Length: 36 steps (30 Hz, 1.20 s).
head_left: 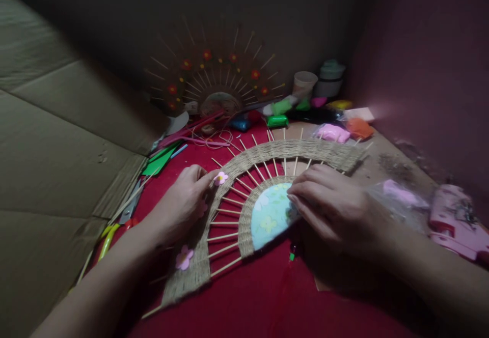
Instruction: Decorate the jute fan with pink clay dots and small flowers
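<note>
A half-round woven fan of tan cord on thin sticks lies on red cloth. Its pale blue half-disc centre carries faint flower shapes. My left hand rests over the outer band, fingers curled, fingertips closed at the edge of a small pink flower with a yellow middle. A second pink flower sits lower on that band; another is partly covered by my hand. My right hand is over the blue centre's right side, fingertips pinched together; anything between them is hidden.
Behind stands another stick fan with red flowers. Packets of pink clay and orange clay lie at the back right, near a cup. A pink glue gun is at right. Scissors lie left beside cardboard.
</note>
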Available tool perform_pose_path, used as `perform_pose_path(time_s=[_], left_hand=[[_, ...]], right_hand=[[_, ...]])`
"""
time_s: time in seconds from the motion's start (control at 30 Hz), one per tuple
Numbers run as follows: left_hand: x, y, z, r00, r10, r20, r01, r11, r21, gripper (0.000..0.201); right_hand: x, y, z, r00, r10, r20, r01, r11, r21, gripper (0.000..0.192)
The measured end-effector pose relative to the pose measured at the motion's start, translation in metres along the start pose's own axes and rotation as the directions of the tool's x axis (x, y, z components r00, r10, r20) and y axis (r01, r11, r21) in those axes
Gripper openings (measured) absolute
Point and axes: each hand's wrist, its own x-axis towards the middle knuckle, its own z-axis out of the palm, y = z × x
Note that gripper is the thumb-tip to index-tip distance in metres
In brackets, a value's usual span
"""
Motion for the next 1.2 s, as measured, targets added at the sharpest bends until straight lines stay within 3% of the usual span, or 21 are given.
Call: perform_pose_path(time_s=[0.27,0.37,0.47,0.57,0.7,0.97,1.2], left_hand=[[0.003,-0.010,0.008,0.989,0.132,0.067,-0.140,0.981,0.133,0.051],[0.005,-0.020,0.004,0.998,0.066,-0.020,-0.062,0.988,0.139,0.056],[0.009,-0.028,0.001,0.997,-0.051,-0.059,0.060,0.986,0.156,0.048],[0.012,-0.027,-0.004,0.986,-0.163,-0.027,0.165,0.981,0.101,0.045],[0.010,-0.020,-0.013,0.940,-0.339,0.041,0.341,0.939,-0.050,0.040],[0.012,-0.033,-0.007,0.950,-0.291,0.112,0.310,0.921,-0.237,0.042],[0.011,-0.032,-0.003,0.952,-0.274,0.134,0.302,0.913,-0.276,0.047]], right_hand=[[0.001,0.000,0.001,1.000,0.004,0.013,-0.004,1.000,0.006,0.021],[0.001,0.000,0.001,1.000,0.006,0.006,-0.006,1.000,0.010,0.021],[0.000,0.000,-0.001,0.999,-0.007,0.031,0.006,0.999,0.042,0.020],[-0.001,-0.003,-0.002,0.987,-0.066,0.143,0.052,0.994,0.100,0.015],[-0.001,-0.007,0.000,0.937,-0.091,0.336,0.073,0.995,0.065,0.015],[0.001,-0.007,0.006,0.889,-0.064,0.454,0.110,0.991,-0.076,0.023],[-0.001,-0.005,0.007,0.895,-0.051,0.443,0.100,0.991,-0.089,0.017]])
